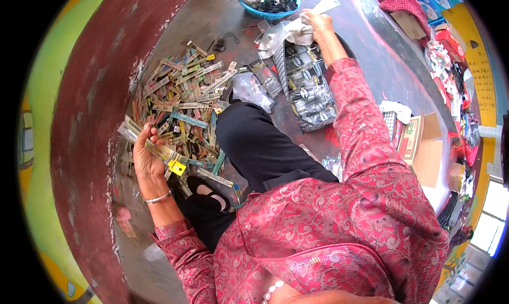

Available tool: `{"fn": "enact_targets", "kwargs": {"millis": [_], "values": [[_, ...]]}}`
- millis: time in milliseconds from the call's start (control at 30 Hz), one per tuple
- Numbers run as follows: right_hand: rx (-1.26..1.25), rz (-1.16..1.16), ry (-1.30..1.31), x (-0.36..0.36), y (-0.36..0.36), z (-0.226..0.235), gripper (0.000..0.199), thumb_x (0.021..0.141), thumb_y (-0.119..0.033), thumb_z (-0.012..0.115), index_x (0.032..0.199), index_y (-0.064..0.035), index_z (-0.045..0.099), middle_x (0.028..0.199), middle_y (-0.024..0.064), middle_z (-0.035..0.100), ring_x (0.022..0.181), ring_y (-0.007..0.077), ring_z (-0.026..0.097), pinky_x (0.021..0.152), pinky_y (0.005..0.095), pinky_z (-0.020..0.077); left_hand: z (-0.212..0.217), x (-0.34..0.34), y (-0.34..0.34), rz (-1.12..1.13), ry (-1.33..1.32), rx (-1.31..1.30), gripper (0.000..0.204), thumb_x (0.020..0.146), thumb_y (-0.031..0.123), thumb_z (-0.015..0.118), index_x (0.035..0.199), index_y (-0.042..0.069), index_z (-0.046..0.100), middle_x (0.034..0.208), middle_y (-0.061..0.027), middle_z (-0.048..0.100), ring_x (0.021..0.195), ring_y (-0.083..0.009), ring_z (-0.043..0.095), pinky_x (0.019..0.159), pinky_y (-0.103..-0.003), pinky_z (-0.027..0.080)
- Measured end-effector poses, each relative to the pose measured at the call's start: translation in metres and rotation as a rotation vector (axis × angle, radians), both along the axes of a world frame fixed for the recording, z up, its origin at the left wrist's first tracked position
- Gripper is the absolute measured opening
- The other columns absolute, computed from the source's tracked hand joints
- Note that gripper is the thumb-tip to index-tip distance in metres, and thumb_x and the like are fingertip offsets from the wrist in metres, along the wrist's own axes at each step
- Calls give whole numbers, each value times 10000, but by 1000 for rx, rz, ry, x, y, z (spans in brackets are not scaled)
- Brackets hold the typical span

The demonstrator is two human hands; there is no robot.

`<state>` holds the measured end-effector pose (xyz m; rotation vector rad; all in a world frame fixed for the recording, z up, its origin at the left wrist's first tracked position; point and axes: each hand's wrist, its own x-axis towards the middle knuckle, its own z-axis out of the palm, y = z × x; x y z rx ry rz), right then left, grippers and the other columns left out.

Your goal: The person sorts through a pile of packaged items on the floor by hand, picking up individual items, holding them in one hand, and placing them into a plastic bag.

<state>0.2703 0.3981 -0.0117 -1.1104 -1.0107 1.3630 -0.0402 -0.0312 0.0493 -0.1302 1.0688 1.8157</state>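
At the left, over a heap of long, narrow clear packages (183,84), my left hand (148,158) is closed around a few clear plastic sleeves (164,151). A yellow tag (176,168) shows at their lower end. My right hand (321,27), reaching to the far side, has its fingers closed on a crumpled whitish cloth or plastic piece (298,31). Below that hand stands a black-and-white checkered bag or basket (284,73), filled with clear packs (310,86) carrying dark labels. A white strip (327,1) sticks out just beyond my right hand.
A blue plastic basket (252,11) with black pieces is at the far side. A crumpled clear bag (252,89) lies beside my knee. An open cardboard box (427,145) and heaped goods (442,65) stand to the right. A maroon wall (79,118) curves along the left.
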Motion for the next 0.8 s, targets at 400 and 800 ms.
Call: {"fn": "enact_targets", "kwargs": {"millis": [400,800], "values": [[52,1017,-158,-123,-156,130,221,728,-183,659,880,-23,647,833,67,631,747,150,583,673,288,478,8,-1,-9,-98,-76,369,464,805,34,578,1221,-43,388,813,-51,489,679,-96,472,619,-224,440],[364,1625,-530,-228,-318,108,262,745,-311,587,841,-81,666,798,76,624,762,160,549,720,308,419,41,8,-37,-195,676,-293,278,741,302,658,830,57,561,640,32,506,534,-74,459,490,-207,354]]}}
